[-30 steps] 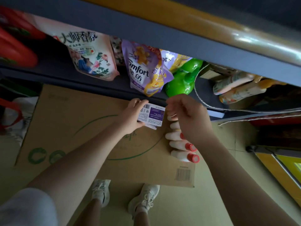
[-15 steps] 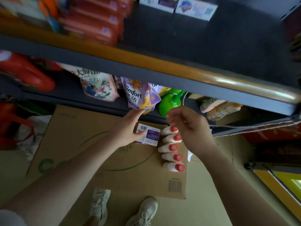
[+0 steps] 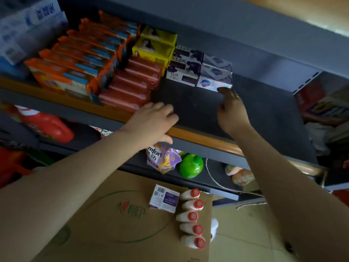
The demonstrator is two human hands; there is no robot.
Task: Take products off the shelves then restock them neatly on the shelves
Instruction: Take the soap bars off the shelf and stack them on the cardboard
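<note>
Dark bare shelf [image 3: 198,106] under both my empty, loose-fingered hands: right hand [image 3: 231,110] reaching the white soap box [image 3: 214,83], left hand [image 3: 153,121] at the rim, probably steadying; purple soap box [image 3: 164,198] waits on cardboard [image 3: 105,224].

Red-capped white bottles [image 3: 190,216], green bottle [image 3: 191,166]
</note>
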